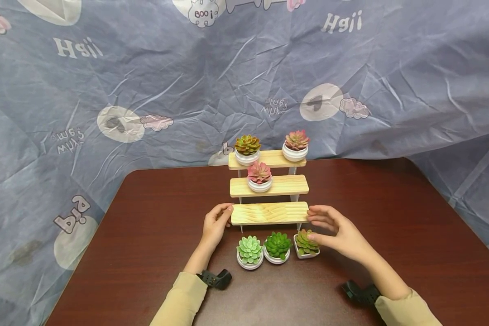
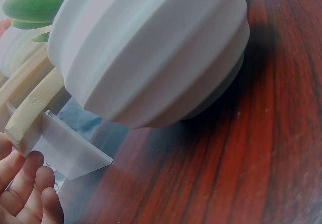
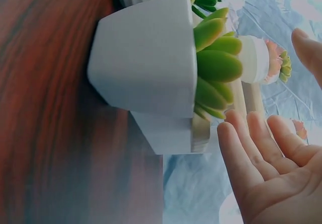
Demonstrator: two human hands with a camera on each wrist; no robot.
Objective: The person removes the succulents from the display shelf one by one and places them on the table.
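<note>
Wooden shelf [image 1: 270,213] between 2 open hands

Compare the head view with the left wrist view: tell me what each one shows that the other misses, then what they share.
Only the head view shows the whole three-tier wooden shelf, its three potted succulents, the right hand at the bottom board's right end, and the square pot by it. Only the left wrist view shows the shelf's clear plastic foot and the ribbed side of the round white pot up close. Both show the left hand at the bottom board's left end and the dark wooden table.
</note>
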